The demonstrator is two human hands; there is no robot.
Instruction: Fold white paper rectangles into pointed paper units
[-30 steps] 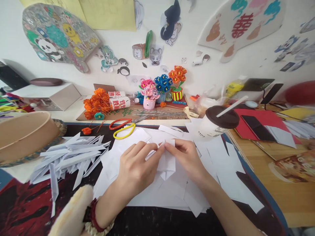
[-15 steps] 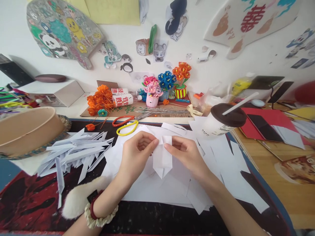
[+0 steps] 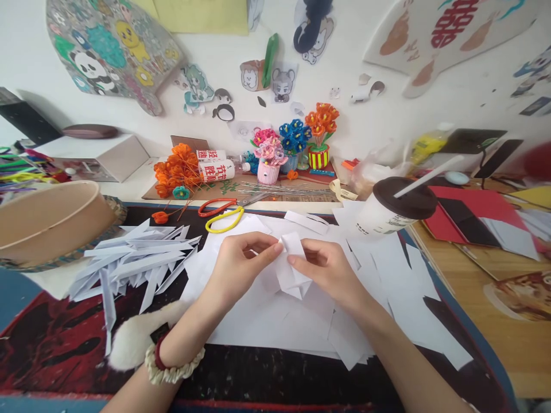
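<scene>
Both my hands pinch one small folded white paper piece (image 3: 291,268) just above a spread of loose white sheets (image 3: 267,321). My left hand (image 3: 241,267) grips its left upper edge with thumb and fingers closed. My right hand (image 3: 329,269) holds its right side, fingers curled round it. The piece is tilted, with a point at its lower end. A scrunchie and red band sit on my left wrist.
A pile of folded white paper strips (image 3: 133,261) lies to the left. Beyond are a tan round box (image 3: 47,221), orange and yellow scissors (image 3: 221,215), small craft flower pots (image 3: 269,166) and a lidded cup with straw (image 3: 394,209). Phones lie on a red folder (image 3: 469,215) at right.
The folded piece has been lifted off the sheets and turned slightly clockwise between both hands. The camera has tipped a little, shifting the scene upward.
</scene>
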